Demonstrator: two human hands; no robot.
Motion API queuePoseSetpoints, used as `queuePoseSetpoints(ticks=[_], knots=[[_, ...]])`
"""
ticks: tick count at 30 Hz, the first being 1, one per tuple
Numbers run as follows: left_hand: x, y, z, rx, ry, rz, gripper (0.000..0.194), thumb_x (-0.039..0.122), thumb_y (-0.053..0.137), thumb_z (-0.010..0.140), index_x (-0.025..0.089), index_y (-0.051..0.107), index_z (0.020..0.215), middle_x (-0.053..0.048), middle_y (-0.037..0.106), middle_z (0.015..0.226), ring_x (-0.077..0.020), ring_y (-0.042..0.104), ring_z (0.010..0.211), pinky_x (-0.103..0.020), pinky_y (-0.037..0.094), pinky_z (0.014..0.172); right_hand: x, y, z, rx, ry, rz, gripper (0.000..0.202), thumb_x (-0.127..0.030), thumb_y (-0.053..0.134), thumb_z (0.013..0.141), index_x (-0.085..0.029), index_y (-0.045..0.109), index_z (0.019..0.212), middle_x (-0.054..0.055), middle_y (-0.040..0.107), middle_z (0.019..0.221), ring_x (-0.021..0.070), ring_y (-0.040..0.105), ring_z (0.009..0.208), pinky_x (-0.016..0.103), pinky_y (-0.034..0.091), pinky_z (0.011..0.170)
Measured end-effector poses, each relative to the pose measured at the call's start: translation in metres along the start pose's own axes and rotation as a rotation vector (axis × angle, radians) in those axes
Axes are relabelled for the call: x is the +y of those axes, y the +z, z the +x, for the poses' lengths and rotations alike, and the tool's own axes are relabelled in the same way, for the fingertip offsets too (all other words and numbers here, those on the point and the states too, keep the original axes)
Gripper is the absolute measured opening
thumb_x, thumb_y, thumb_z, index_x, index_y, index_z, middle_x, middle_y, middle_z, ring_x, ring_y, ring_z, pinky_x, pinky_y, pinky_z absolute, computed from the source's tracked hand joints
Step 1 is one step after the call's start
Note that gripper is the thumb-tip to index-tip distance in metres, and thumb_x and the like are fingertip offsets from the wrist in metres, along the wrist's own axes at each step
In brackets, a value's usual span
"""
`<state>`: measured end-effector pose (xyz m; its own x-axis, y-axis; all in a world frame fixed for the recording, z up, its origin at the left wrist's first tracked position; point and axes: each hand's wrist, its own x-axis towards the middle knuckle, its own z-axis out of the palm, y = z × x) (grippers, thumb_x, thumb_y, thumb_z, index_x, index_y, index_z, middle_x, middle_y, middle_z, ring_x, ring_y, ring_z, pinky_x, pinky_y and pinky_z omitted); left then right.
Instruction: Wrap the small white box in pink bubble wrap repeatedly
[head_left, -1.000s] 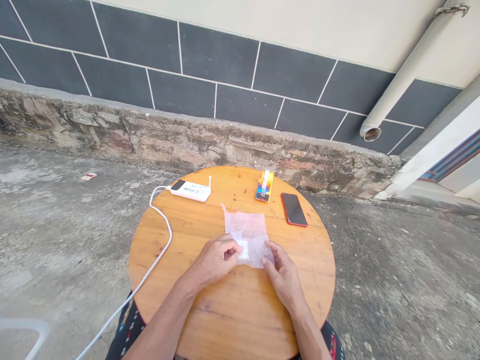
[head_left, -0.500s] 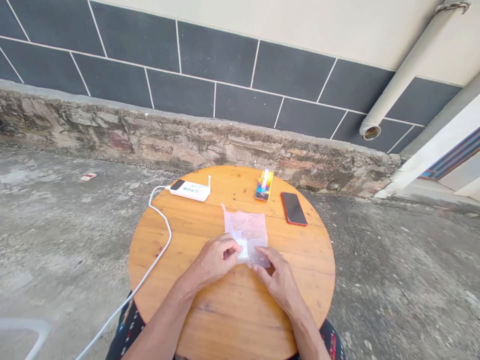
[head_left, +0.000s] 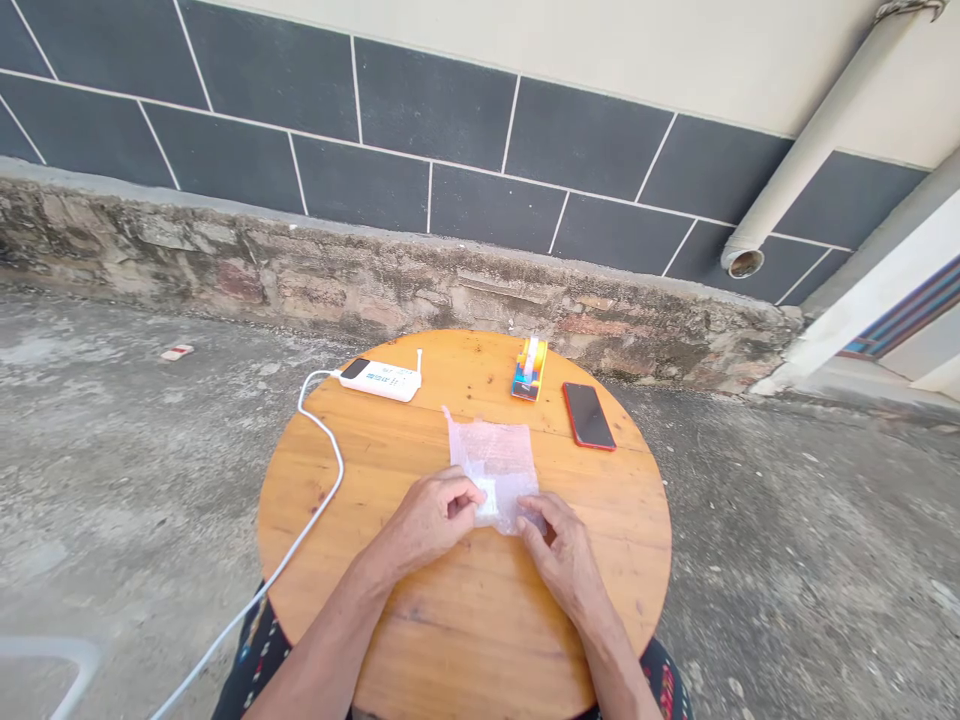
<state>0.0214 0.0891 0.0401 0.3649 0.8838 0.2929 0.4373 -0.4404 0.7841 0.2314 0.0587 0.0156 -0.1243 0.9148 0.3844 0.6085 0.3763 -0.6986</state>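
A sheet of pinkish, see-through bubble wrap [head_left: 495,445] lies on the round wooden table [head_left: 450,640], its near part folded over a small whitish item [head_left: 486,497] whose kind I cannot make out. At the near left of the wrap, my left hand [head_left: 439,515] is closed, thumb and forefinger pinched together on the plastic beside the white item. My right hand [head_left: 559,550] has its fingers curled round the right near corner of the wrap, with the thumb on the close side.
A white device [head_left: 382,381] with a short antenna and a white cable [head_left: 330,490] lies at the back left. Behind the wrap stands a yellow-and-blue tape dispenser [head_left: 529,370]; right of it lies a red-edged phone [head_left: 589,416]. A drainpipe [head_left: 787,150] runs down the wall.
My right hand has shifted slightly right along the wrap, its fingers drawing in toward the corner. My left hand stays in place.
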Motion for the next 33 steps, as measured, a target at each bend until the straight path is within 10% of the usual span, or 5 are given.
queuePoseSetpoints(ticks=[33], knots=[[0.0017, -0.0006, -0.0002, -0.004, 0.017, 0.004, 0.022, 0.009, 0.047, 0.074, 0.019, 0.066, 0.076, 0.001, 0.056, 0.072, -0.0106, 0.049, 0.063, -0.022, 0.035, 0.057, 0.0064, 0.0020, -0.0013, 0.126, 0.020, 0.128, 0.017, -0.020, 0.049, 0.087, -0.021, 0.064, 0.095, 0.008, 0.062, 0.100, 0.0201, 0.060, 0.093, 0.032, 0.051, 0.081]])
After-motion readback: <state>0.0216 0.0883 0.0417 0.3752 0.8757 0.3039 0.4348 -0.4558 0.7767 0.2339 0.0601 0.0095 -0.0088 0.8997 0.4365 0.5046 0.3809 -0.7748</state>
